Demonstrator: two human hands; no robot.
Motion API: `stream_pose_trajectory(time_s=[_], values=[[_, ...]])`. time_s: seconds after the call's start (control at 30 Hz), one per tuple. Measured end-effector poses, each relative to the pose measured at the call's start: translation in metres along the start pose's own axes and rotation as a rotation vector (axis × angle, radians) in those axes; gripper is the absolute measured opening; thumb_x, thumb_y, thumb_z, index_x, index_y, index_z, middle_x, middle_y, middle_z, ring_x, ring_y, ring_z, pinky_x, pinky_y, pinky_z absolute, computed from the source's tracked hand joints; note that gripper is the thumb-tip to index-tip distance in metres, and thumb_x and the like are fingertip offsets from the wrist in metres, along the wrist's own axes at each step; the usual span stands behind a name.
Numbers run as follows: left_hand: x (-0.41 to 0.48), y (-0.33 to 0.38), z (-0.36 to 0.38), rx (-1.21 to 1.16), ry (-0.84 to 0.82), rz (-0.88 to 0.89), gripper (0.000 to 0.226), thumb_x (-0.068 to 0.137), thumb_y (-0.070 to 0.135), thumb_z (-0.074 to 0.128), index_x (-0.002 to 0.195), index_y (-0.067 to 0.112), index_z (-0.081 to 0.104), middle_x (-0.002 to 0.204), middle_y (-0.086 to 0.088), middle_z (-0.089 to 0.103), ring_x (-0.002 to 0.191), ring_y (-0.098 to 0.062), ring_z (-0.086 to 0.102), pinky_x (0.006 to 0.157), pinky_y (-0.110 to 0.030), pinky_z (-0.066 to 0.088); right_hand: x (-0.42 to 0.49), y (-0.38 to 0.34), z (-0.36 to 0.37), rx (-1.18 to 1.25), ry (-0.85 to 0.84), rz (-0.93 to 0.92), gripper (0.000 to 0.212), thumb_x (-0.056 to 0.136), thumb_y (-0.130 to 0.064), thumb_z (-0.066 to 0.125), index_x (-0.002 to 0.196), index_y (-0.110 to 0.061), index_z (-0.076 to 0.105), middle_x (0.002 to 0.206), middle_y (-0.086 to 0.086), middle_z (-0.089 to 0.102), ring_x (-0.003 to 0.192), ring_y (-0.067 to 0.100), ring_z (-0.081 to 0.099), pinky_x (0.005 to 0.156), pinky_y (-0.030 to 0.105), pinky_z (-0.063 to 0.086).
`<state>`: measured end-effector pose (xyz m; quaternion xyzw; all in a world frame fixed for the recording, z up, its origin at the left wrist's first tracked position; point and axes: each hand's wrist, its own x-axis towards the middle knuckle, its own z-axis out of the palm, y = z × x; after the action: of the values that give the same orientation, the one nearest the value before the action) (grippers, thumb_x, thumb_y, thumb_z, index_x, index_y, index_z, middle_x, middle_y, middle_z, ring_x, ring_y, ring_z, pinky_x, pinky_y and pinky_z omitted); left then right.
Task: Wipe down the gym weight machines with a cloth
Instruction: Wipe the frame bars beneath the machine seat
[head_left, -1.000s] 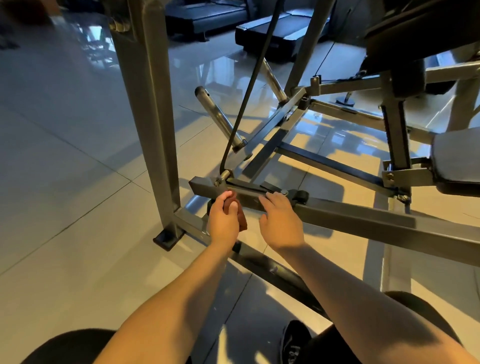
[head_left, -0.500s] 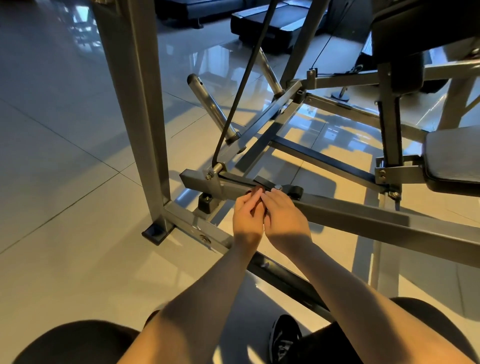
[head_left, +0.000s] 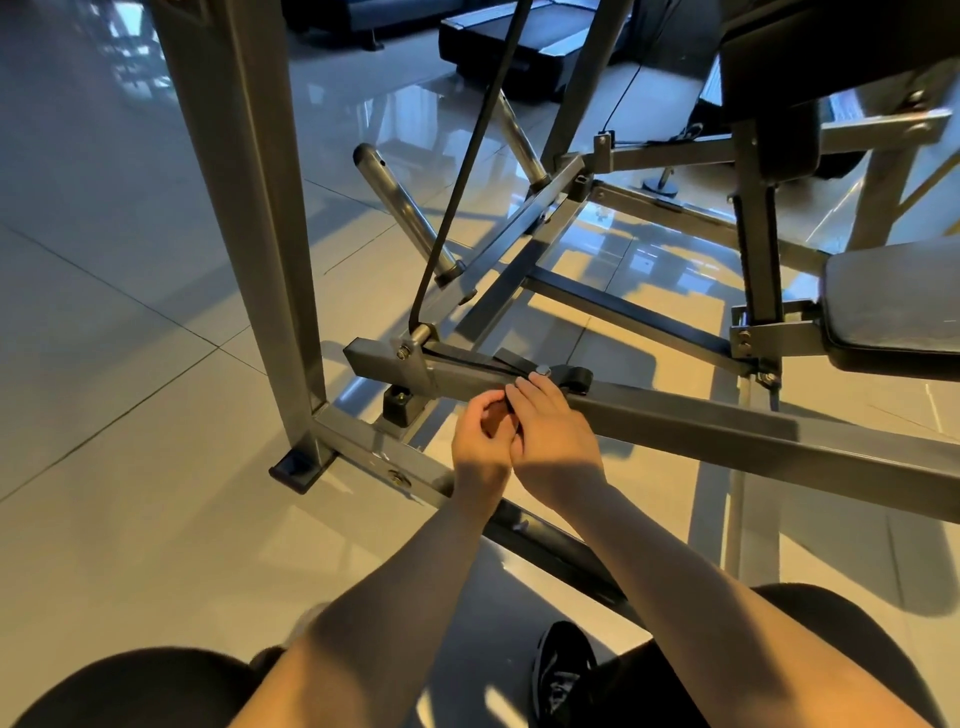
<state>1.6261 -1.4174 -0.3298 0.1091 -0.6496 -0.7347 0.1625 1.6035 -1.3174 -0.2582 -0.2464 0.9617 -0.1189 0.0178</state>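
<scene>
**Entry: weight machine, low frame section, viewed from above in a crouch.**

- Horizontal bar (head_left: 727, 421): grey square tube, running from the belt roller (head_left: 418, 332) at left down toward the lower right. Black belt (head_left: 457, 171) laid flat along its top, ending near a bolt (head_left: 543, 370) and a black stopper (head_left: 574, 378).
- Left hand (head_left: 480, 441): against the near face of the bar, fingers curled inward, judged closed round the cloth.
- Cloth: almost wholly hidden between the two hands, with no clear patch to mark. Placed, by judgement, at the bar just below the bolt.
- Right hand (head_left: 553, 431): touching the left hand, fingers (head_left: 530, 389) fairly straight and laid over the bar's top edge beside the bolt. Gripping nothing visible.
- Surroundings: upright post (head_left: 260, 208) to the left, seat pad (head_left: 893, 312) at right, glossy tiled floor (head_left: 130, 415), dark shoe (head_left: 561, 675) below.
- Step in hand, as judged: wiping the near face and top of the bar around the belt anchor, or gathering the cloth for that pass.
- Next move, as judged: calls for spreading the cloth flat and drawing it rightward along the long run of tube. Calls also for care round the bolt and stopper to avoid snagging, and for fingers kept clear of the belt.
</scene>
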Motion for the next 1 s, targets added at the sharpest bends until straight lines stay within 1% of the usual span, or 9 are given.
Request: stream_pose_trajectory(time_s=[0.1,0.2,0.4,0.5,0.63,0.77,0.87,0.93,1.0], values=[[0.015,-0.003,-0.010,0.108,0.092,0.000,0.027,0.097,0.019,0.062,0.123,0.024,0.059,0.118,0.004,0.063,0.114,-0.018,0.062,0.097,-0.042,0.056,-0.001,0.002,0.002,0.006,0.040,-0.013,0.058,0.106,-0.027,0.044,0.160,-0.021,0.023,0.168,-0.004,0.017,0.156,0.013,0.004,0.124,0.037,0.017],[0.029,0.000,-0.024,0.144,0.211,-0.161,0.027,0.100,0.018,0.060,0.121,0.034,0.054,0.115,0.011,0.053,0.118,-0.019,0.055,0.100,-0.039,0.054,0.001,0.001,0.006,-0.021,0.045,0.005,0.062,0.104,-0.021,0.048,0.161,-0.022,0.021,0.169,-0.005,0.012,0.156,0.013,0.001,0.123,0.035,0.015],[0.009,-0.010,-0.011,0.215,0.082,0.096,0.027,0.098,0.017,0.062,0.125,0.018,0.061,0.116,0.005,0.066,0.109,-0.012,0.063,0.093,-0.033,0.057,-0.003,0.011,0.025,-0.097,0.250,-0.138,0.046,0.100,-0.022,0.058,0.142,-0.005,0.055,0.148,0.014,0.054,0.144,0.031,0.042,0.102,0.047,0.051],[0.021,-0.008,-0.020,0.229,0.078,0.063,0.026,0.099,0.019,0.061,0.125,0.021,0.060,0.119,0.001,0.063,0.111,-0.014,0.060,0.094,-0.036,0.057,-0.002,0.011,0.026,-0.124,0.276,-0.147,0.048,0.096,-0.021,0.064,0.141,-0.005,0.057,0.146,0.013,0.055,0.143,0.030,0.044,0.100,0.044,0.050],[0.038,0.000,-0.033,0.172,0.213,-0.211,0.027,0.100,0.021,0.061,0.123,0.035,0.056,0.128,0.001,0.055,0.120,-0.021,0.055,0.098,-0.040,0.055,-0.003,0.009,0.022,-0.118,0.235,-0.108,0.057,0.091,-0.022,0.073,0.144,-0.009,0.055,0.150,0.010,0.051,0.145,0.028,0.041,0.104,0.048,0.047],[0.015,-0.004,-0.017,0.212,0.051,0.066,0.027,0.100,0.017,0.059,0.127,0.021,0.060,0.119,0.004,0.064,0.112,-0.012,0.061,0.096,-0.035,0.056,0.000,0.008,0.026,-0.079,0.229,-0.090,0.047,0.102,-0.029,0.049,0.144,-0.010,0.053,0.151,0.009,0.051,0.146,0.027,0.039,0.103,0.047,0.049],[0.008,-0.004,-0.008,0.212,0.014,0.059,0.026,0.099,0.012,0.059,0.123,0.020,0.063,0.114,0.009,0.066,0.105,-0.003,0.062,0.095,-0.033,0.056,0.002,0.011,0.027,-0.043,0.237,-0.091,0.053,0.104,-0.038,0.029,0.143,-0.011,0.055,0.148,0.007,0.054,0.144,0.026,0.043,0.104,0.044,0.050],[0.014,-0.003,-0.013,0.248,0.046,0.067,0.025,0.099,0.015,0.061,0.123,0.021,0.063,0.115,0.007,0.064,0.106,-0.006,0.061,0.094,-0.036,0.057,0.000,0.011,0.024,-0.037,0.249,-0.108,0.050,0.106,-0.034,0.031,0.144,-0.011,0.053,0.150,0.006,0.052,0.145,0.024,0.040,0.110,0.043,0.045],[0.025,-0.003,-0.025,0.207,0.129,-0.025,0.025,0.100,0.019,0.060,0.123,0.026,0.060,0.122,0.003,0.060,0.114,-0.014,0.058,0.097,-0.040,0.056,0.001,0.011,0.024,-0.008,0.228,-0.084,0.045,0.107,-0.026,0.039,0.149,-0.015,0.048,0.157,0.002,0.043,0.150,0.019,0.031,0.117,0.039,0.028]])
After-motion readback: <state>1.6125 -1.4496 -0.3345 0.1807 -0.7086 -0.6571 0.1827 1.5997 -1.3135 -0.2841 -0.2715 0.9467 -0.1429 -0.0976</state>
